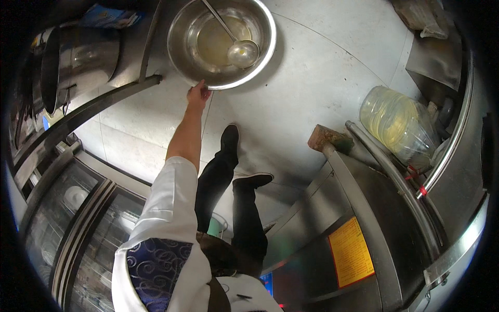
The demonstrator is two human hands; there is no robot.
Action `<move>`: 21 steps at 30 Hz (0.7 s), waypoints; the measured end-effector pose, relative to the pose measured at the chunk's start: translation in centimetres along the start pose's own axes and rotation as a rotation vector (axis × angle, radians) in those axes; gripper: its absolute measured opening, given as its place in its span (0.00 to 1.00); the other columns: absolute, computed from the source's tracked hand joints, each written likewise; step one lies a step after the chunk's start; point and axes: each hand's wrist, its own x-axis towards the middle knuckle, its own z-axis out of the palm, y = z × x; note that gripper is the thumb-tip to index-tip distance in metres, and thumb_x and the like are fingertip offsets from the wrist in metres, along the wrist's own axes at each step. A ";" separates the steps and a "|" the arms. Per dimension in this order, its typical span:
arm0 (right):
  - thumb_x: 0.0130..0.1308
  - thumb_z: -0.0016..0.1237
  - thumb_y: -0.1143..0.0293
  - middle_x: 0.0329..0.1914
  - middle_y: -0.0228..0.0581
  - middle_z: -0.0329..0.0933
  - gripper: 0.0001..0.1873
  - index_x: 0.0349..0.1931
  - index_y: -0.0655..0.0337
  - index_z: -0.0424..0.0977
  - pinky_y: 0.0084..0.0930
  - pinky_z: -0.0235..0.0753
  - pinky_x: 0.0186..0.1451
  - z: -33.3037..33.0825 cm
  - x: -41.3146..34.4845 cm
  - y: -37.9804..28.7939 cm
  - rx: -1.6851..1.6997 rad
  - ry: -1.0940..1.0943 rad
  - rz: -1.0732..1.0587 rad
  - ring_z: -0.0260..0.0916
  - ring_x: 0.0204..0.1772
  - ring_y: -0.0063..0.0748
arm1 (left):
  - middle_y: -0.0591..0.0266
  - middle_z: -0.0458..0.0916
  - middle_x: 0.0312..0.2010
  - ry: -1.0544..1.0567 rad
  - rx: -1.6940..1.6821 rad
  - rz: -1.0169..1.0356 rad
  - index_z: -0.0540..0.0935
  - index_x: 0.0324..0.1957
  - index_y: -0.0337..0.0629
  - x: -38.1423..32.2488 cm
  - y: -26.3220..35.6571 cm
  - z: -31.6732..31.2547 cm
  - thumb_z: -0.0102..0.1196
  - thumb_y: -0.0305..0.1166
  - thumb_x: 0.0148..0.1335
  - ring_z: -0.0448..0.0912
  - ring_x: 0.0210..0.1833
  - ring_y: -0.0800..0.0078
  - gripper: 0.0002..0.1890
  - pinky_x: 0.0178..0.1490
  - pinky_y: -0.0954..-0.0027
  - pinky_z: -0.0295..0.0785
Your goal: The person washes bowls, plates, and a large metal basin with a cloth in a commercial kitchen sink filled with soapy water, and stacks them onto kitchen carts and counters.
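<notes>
My left hand reaches forward and grips the near rim of a large stainless steel basin. The basin stands on the pale tiled floor. A shallow, cloudy yellowish liquid covers its bottom. Inside it rests a metal ladle, bowl toward the right wall and long handle leaning up past the far rim, cut off by the picture's top edge. The fingertips beyond the rim are partly hidden. My right hand is out of view.
A glass-doored cabinet with dishes stands at left, below a metal rack rail and a large pot. At right are a steel counter unit, a brick-like block, a metal pipe and a transparent plastic bottle.
</notes>
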 end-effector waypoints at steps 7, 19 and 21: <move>0.55 0.38 0.57 0.37 0.40 0.71 0.21 0.40 0.65 0.69 0.35 0.66 0.44 -1.2 1.5 1.6 0.008 -0.002 0.045 0.67 0.40 0.38 | 0.67 0.66 0.20 -0.223 0.034 -0.092 0.71 0.27 0.41 -3.4 1.5 4.1 0.50 0.28 0.51 0.61 0.14 0.81 0.03 0.09 0.84 0.47; 0.56 0.35 0.59 0.35 0.39 0.72 0.19 0.38 0.65 0.70 0.34 0.67 0.43 -6.7 4.2 6.4 0.104 -0.059 0.098 0.67 0.38 0.38 | 0.69 0.64 0.14 -0.191 0.120 -0.131 0.69 0.20 0.46 -12.3 -3.2 0.4 0.51 0.24 0.41 0.59 0.10 0.79 0.06 0.10 0.79 0.50; 0.56 0.35 0.60 0.35 0.39 0.72 0.18 0.38 0.65 0.70 0.34 0.67 0.42 -7.2 4.5 7.0 0.107 -0.058 0.091 0.67 0.38 0.38 | 0.69 0.65 0.14 -0.202 0.092 -0.123 0.69 0.20 0.45 -13.7 -3.8 0.3 0.52 0.24 0.41 0.58 0.10 0.80 0.06 0.10 0.80 0.49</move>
